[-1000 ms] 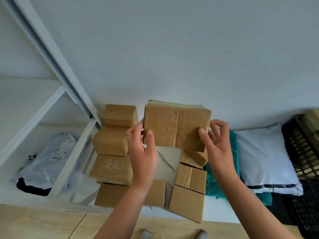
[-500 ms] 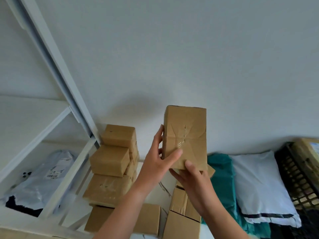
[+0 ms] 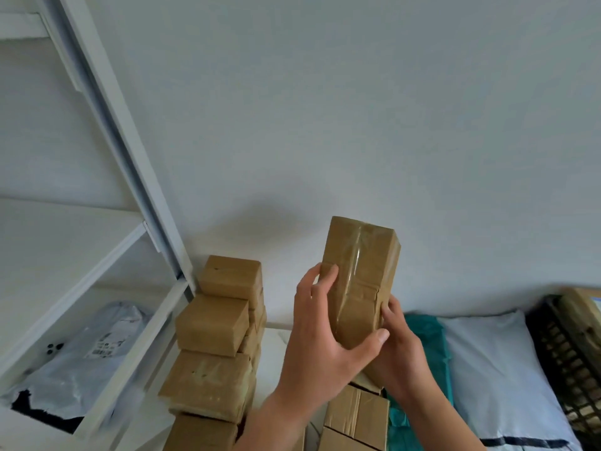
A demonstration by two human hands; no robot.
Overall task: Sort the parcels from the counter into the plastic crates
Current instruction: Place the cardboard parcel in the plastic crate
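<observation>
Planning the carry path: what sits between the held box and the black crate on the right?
Head view: right of the held box lies a teal mailer, then a white mailer beside the black crate. Nothing else shows in that stretch.

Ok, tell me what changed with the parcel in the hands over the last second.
The cardboard parcel was turned from crosswise to standing on end, taped face forward. The left hand moved from its left edge to wrap its lower part; the right hand dropped to its lower right side. Both still grip it. The stacked boxes, teal mailer, white mailer and black crate stayed put.
</observation>
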